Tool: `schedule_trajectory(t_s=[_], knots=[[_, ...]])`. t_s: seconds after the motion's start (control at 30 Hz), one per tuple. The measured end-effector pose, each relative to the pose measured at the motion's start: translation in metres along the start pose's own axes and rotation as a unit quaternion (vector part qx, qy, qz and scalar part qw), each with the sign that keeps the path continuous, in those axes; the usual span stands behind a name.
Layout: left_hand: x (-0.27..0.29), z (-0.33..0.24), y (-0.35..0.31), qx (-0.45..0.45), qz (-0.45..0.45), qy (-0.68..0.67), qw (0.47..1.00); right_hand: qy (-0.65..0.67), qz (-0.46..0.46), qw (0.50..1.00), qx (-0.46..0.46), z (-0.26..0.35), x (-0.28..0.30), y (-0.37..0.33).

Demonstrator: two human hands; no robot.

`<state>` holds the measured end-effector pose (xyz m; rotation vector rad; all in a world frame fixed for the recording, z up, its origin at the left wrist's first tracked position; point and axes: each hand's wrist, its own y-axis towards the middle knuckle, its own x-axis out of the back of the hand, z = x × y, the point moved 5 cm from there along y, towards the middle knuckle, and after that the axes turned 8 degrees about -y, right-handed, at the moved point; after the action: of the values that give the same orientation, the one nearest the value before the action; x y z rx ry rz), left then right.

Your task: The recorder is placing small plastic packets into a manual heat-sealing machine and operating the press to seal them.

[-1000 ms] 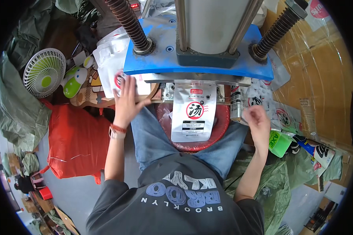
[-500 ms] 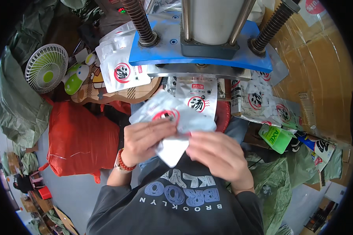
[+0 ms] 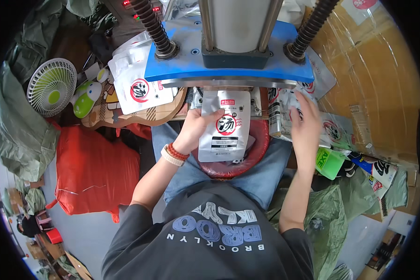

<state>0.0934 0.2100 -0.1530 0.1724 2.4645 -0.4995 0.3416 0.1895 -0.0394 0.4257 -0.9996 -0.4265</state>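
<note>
My left hand (image 3: 194, 127) pinches the left edge of a silver-white pouch (image 3: 225, 147), thumb on top and fingers underneath. This flat pouch has a red ring with a black character, and its far end lies at the front of a press with a blue plate (image 3: 182, 65). Over a pile of similar pouches (image 3: 284, 100) at the right, my right hand (image 3: 306, 123) is open, thumb and fingers apart. Whether its fingertips touch the pile I cannot tell. Below the held pouch, a red round tub (image 3: 261, 156) sits between my knees with some pouch material inside.
More pouches (image 3: 140, 93) lie on a wooden board (image 3: 98, 114) at the left, near a white-green fan (image 3: 52, 87). A red bag (image 3: 95, 170) stands on the floor. Coil springs (image 3: 151, 28) flank the press. A cardboard box (image 3: 368, 79) rises at the right, above a green container (image 3: 327, 162).
Both hands were together handling loose pouches near my chest. Now my left hand has moved forward to the pouch at the press, and my right hand has gone to the pile at the right.
</note>
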Motion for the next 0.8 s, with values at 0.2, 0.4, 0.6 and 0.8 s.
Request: schedule_trajectory(t_s=[0.2,0.4,0.6,0.8], knots=[[0.025,-0.039,0.001,-0.045,-0.058,0.277,0.958,-0.078,0.182,0.979,0.041,-0.073,-0.081,-0.023],[0.107,-0.08,-0.026,-0.22,-0.156,0.839,0.471,-0.055,0.167,0.982,-0.065,-0.073,-0.062,-0.023],[0.088,-0.076,-0.082,-0.347,-0.167,0.589,0.71,0.462,0.035,0.884,-0.056,0.035,0.019,-0.026],[-0.017,-0.08,-0.115,-0.431,-0.002,0.59,0.683,0.258,0.17,0.916,0.257,0.123,0.001,-0.04]])
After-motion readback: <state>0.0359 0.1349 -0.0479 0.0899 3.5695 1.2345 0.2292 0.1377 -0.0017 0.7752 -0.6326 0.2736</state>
